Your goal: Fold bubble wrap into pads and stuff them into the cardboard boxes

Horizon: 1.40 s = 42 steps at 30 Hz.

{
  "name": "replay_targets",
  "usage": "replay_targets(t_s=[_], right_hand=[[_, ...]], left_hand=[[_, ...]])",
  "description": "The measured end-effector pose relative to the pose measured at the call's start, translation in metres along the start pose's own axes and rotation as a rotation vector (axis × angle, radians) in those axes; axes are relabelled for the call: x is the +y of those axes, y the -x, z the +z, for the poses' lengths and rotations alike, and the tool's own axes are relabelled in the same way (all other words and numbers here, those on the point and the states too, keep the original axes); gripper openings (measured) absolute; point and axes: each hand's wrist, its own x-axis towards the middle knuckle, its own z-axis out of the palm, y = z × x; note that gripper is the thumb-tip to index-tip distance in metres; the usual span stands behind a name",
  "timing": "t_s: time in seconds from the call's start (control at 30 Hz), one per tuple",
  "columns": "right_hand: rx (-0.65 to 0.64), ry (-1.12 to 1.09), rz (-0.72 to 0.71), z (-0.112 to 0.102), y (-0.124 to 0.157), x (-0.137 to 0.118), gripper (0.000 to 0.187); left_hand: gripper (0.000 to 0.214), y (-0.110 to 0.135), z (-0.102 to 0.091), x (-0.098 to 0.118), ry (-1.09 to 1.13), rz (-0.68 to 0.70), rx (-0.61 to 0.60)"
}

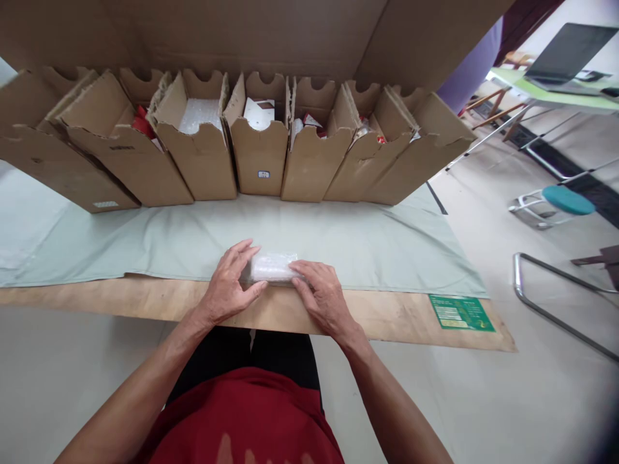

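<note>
A small package wrapped in clear bubble wrap (273, 267) lies at the front edge of the cloth. My left hand (231, 283) curves around its left end, thumb on the near side and fingers on the far side. At the other end, my right hand (320, 290) grips it with thumb in front and fingertips on top. Whatever is inside the wrap cannot be made out. Both hands rest near the bare wooden strip of the table (159, 294).
Several open cardboard boxes stand behind the hands; one (206, 161) holds bubble wrap, another (261, 154) white cards. A large cardboard sheet (251, 35) rises behind them. A green label (461, 313) lies at the table's right corner. On the right are a teal stool (567, 199) and a laptop (570, 58).
</note>
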Motion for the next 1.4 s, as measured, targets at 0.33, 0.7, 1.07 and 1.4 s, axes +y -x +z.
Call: replay_targets(t_s=[0.33, 0.7, 1.07, 1.4], right_hand=[[0.002, -0.051, -0.005, -0.001, 0.005, -0.002, 0.022], [-0.013, -0.157, 0.099, -0.003, 0.003, -0.003, 0.028], [0.031, -0.432, 0.362, -0.002, -0.006, -0.007, 0.024], [0.088, -0.634, 0.454, 0.006, -0.006, -0.02, 0.023]], left_hand=[[0.045, -0.001, 0.001, 0.001, 0.082, 0.078, -0.012], [0.024, -0.006, -0.003, 0.006, 0.145, -0.015, -0.004], [0.031, 0.017, 0.002, 0.021, 0.24, -0.322, 0.154], [0.042, 0.028, 0.011, 0.032, 0.54, -0.517, 0.238]])
